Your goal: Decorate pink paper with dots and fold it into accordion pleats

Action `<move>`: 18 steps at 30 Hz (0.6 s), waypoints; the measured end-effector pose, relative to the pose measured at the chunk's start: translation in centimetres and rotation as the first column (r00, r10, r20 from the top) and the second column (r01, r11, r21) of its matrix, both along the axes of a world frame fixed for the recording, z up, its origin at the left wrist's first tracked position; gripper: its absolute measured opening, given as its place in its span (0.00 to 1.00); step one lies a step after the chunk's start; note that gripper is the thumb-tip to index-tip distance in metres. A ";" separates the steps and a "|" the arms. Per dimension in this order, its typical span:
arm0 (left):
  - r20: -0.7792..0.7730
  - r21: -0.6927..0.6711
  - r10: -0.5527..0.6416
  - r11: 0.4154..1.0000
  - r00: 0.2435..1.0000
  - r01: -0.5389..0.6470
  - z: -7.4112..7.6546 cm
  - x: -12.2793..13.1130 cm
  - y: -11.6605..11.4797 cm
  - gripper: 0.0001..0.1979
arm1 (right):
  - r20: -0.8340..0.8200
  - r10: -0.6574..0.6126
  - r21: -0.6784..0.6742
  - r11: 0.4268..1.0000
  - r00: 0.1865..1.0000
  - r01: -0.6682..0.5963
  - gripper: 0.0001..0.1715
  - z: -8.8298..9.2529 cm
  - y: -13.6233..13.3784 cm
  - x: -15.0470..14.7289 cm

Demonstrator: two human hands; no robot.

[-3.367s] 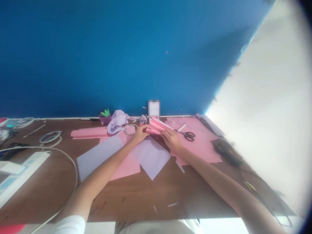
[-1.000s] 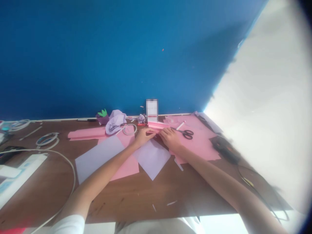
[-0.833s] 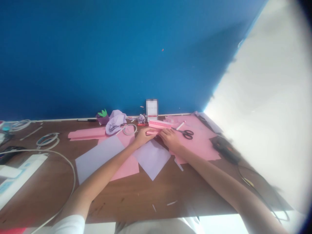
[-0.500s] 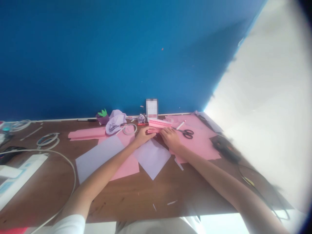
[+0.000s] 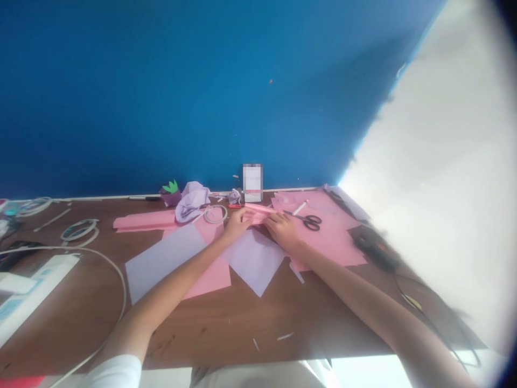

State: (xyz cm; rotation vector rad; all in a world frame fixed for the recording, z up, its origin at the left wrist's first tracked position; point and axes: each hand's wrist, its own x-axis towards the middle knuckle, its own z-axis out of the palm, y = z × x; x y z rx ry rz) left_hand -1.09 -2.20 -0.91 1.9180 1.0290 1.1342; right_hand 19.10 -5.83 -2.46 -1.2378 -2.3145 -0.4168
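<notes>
Between my hands is a folded piece of pink paper (image 5: 258, 209), standing low over the table. My left hand (image 5: 236, 225) grips its left end, thumb and fingers closed on it. My right hand (image 5: 281, 228) holds the right end, its fingers curled over the near edge. Just below them lies a lilac square sheet (image 5: 257, 264), partly under the pink paper. A pair of black-handled scissors (image 5: 311, 222) rests beside my right hand, on pink sheets (image 5: 335, 237). Fingertips on the far side of the paper are hidden.
A phone-like device (image 5: 252, 180) leans against the blue wall. Crumpled lilac paper (image 5: 191, 202), a cable coil (image 5: 215, 214) and a folded pink strip (image 5: 143, 221) lie left. A white marker (image 5: 300, 207) lies by the scissors, a dark corded device (image 5: 374, 248) further right. A white power strip (image 5: 38, 296) sits left.
The upright flap of the pink paper has come down and now lies lower and flatter between my hands. Both hands keep nearly the same place. The lilac square has shifted slightly right.
</notes>
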 end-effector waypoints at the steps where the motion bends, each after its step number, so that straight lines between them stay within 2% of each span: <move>1: 0.004 -0.003 -0.002 1.000 1.000 0.002 0.1 0.0 -0.1 0.11 | -0.001 -0.002 -0.002 1.000 1.000 0.002 0.11 0.0 0.0 0.0; 4: 0.011 -0.022 -0.017 1.000 1.000 0.017 0.2 0.0 0.0 0.12 | -0.011 -0.017 -0.001 1.000 1.000 0.017 0.10 0.0 -0.1 0.1; 8: 0.053 -0.113 -0.044 0.992 0.998 0.049 -0.4 -0.4 0.6 0.11 | -0.055 -0.046 0.011 0.999 0.997 0.047 0.11 0.2 -0.1 0.3; 11: 0.105 -0.187 -0.082 0.977 0.991 0.101 -0.7 -0.6 1.0 0.15 | -0.125 -0.093 0.000 0.996 0.988 0.094 0.12 0.6 -0.3 0.3; 15: 0.154 -0.209 -0.153 0.961 0.976 0.184 -0.2 -0.8 0.7 0.22 | -0.199 -0.121 -0.019 0.993 0.973 0.120 0.13 1.0 -0.6 0.4; 18: 0.106 -0.193 -0.179 0.961 0.978 0.197 0.5 -0.7 0.2 0.17 | -0.228 -0.114 -0.021 0.994 0.967 0.112 0.13 1.1 -0.7 0.4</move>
